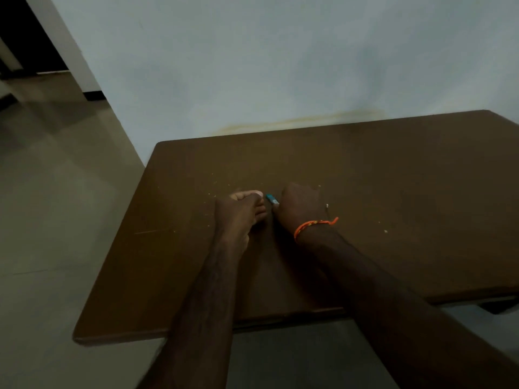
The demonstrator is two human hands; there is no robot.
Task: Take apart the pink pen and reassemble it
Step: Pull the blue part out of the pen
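Both hands rest close together on the brown table (365, 192), near its middle. My right hand (302, 206), with an orange thread band on its wrist, is closed in a fist. A short teal and white pen piece (271, 198) sticks out of the fist's left side toward my left hand. My left hand (241, 213) lies just left of it with the fingers curled and the fingertips pinched together. Whether the fingers hold anything is hidden. No pink part of the pen shows in the dim light.
Small pale crumbs (385, 231) are scattered over the tabletop. The table's far edge stands against a pale wall (280, 66). Tiled floor (56, 192) lies to the left, beyond the table's left edge.
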